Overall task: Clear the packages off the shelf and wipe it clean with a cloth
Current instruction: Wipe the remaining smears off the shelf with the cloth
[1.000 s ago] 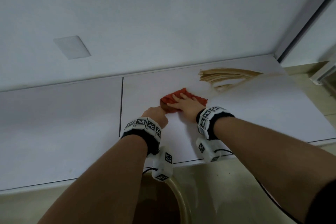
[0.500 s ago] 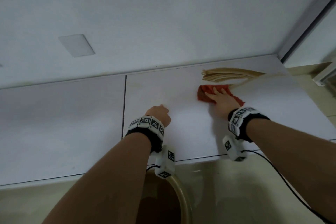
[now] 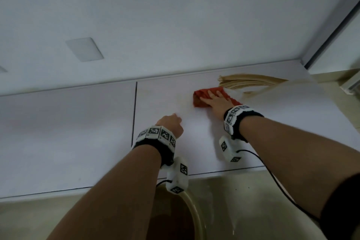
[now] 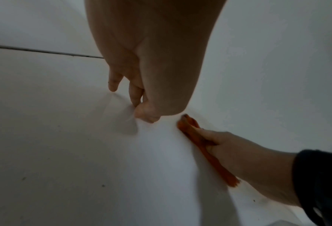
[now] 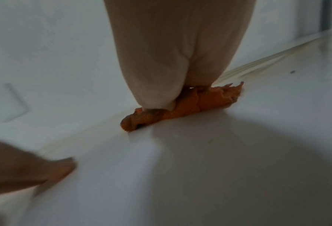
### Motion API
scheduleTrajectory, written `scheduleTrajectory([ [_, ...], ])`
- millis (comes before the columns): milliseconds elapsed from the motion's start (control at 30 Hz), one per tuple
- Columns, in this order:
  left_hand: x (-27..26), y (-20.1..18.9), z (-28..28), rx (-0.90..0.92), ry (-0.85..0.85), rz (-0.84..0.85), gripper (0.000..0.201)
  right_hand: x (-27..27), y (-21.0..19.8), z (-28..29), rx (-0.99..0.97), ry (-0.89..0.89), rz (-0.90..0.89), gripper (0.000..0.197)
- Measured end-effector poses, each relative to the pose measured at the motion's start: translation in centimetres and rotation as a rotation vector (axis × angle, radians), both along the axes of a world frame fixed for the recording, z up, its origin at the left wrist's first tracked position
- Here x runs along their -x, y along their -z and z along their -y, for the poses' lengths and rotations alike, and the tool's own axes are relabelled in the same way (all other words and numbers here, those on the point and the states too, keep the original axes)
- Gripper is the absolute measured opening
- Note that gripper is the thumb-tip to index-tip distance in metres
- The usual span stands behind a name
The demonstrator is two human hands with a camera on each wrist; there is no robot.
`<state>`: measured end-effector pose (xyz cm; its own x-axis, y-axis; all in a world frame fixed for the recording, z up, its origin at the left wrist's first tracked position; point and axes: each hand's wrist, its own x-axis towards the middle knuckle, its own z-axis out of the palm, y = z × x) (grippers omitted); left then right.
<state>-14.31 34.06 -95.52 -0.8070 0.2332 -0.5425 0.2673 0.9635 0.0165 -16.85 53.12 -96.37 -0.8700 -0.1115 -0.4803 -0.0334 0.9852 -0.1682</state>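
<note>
Fingers [image 3: 211, 94] of right hand [image 3: 218, 103] flat on cloth [image 3: 202, 96]; left wrist view shows left hand [image 4: 141, 91] curled, empty.

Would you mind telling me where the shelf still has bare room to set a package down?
The shelf panel left of the seam, beyond the left hand, is bare. Crowded: the back right, where the right hand presses the cloth beside the tan streaks.

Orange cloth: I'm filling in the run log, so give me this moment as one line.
step: wiping | right hand: pressed flat on orange cloth | left hand: braced on shelf
</note>
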Motion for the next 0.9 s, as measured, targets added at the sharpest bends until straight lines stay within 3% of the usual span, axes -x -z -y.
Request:
scheduleTrajectory([
  [133,0.2,0.0,-0.2,0.005,-0.004,0.023,0.048,-1.2,-0.2,-4.5,-0.057,0.219,0.006,0.067],
  [233,0.0,-0.6,-0.3,0.017,-0.011,0.043,0.046,-2.4,0.2,-4.8,-0.083,0.269,-0.007,0.066],
  [467,-1.5,-1.3,-0.3,-0.013,-0.079,0.1,0.052,-4.4,0.8,-2.1,-0.02,0.076,-0.045,0.063],
  [633,-3.3,-1.4,-1.0,-0.067,-0.128,0.019,0.05,-5.0,1.1,0.6,0.024,-0.088,-0.066,0.057],
  [800,-4.5,-1.9,-1.7,-0.116,-0.177,0.018,0.052,-4.4,0.4,-0.7,-0.029,-0.212,-0.002,0.066],
  [900,-5.3,-2.3,-2.8,-0.153,-0.192,-0.012,0.054,-4.6,0.0,-0.5,-0.048,-0.199,0.016,0.069],
])
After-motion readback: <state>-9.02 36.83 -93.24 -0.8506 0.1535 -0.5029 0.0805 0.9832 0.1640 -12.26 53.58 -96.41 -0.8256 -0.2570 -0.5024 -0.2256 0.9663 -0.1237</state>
